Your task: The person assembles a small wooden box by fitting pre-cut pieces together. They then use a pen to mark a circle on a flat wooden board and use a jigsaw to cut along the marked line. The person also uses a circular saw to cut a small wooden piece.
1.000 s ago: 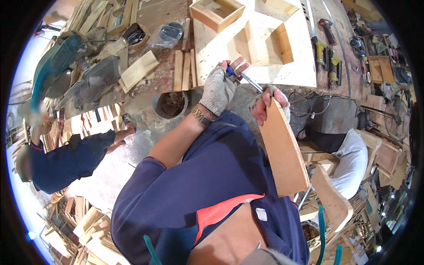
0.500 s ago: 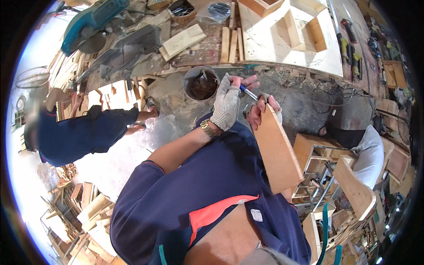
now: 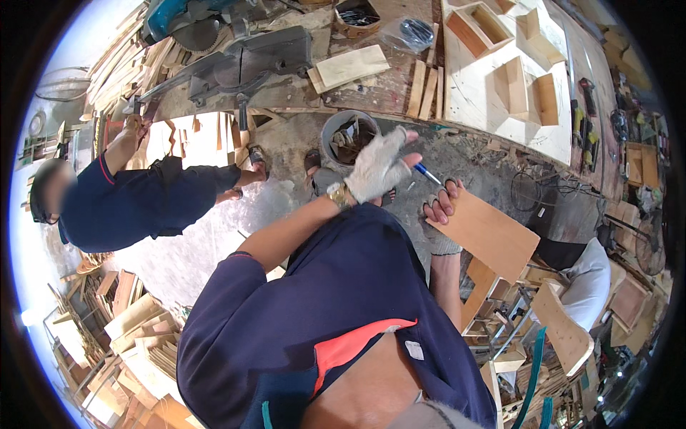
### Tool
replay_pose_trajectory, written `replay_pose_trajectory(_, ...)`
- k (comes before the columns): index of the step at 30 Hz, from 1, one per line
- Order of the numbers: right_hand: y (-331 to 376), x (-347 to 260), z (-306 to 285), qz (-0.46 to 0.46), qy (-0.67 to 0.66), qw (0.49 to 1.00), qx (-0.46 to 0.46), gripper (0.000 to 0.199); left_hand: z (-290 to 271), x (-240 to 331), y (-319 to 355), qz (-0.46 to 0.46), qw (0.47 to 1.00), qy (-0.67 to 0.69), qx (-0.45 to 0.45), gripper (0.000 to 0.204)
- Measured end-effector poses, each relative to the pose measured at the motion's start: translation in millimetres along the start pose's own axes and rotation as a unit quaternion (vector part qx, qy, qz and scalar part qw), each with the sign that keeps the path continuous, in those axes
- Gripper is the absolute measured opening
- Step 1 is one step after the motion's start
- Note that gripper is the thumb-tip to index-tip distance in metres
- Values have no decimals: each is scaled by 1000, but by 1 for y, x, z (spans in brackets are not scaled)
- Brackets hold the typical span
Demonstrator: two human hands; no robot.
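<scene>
The left hand (image 3: 381,168) is spread wide, its thumb near the blue-handled tool (image 3: 427,174). Then the right hand (image 3: 441,206) grips the flat wooden board (image 3: 493,234) by its left end, above the floor (image 3: 475,168). It looks light and stiff, so hold its edges

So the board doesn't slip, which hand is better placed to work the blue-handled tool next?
Probably your left hand: it's open, right by the blue-handled tool, while your right hand holds the board.

Smooth wooden board (image 3: 493,232) (matt-looking face).
</scene>
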State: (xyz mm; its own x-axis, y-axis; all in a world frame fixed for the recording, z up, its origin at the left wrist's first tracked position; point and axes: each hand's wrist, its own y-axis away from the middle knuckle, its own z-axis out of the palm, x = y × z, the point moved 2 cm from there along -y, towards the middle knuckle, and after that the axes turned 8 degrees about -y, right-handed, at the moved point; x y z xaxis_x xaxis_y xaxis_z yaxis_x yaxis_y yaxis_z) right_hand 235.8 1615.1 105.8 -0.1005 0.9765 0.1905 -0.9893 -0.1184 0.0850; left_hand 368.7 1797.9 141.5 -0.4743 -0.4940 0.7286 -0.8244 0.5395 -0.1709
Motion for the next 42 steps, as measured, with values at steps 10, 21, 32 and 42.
replay_pose_trajectory(10, -7, 98, -55, -162, 84, 974, 137, 47, -52, -271, -100, -21, 916, -399, -25, 83)
replay_pose_trajectory(21, -80, 241, -87, -139, 57, 977, 150, 49, -116, -286, -71, 11, 977, -212, 20, 79)
replay_pose_trajectory(32, -110, 182, -105, -87, 142, 976, 141, 55, -312, -416, 6, -60, 946, -319, -3, 92)
replay_pose_trajectory(42, -170, 189, -95, -229, 429, 761, 429, 43, -310, -475, 28, -187, 896, -390, 103, 53)
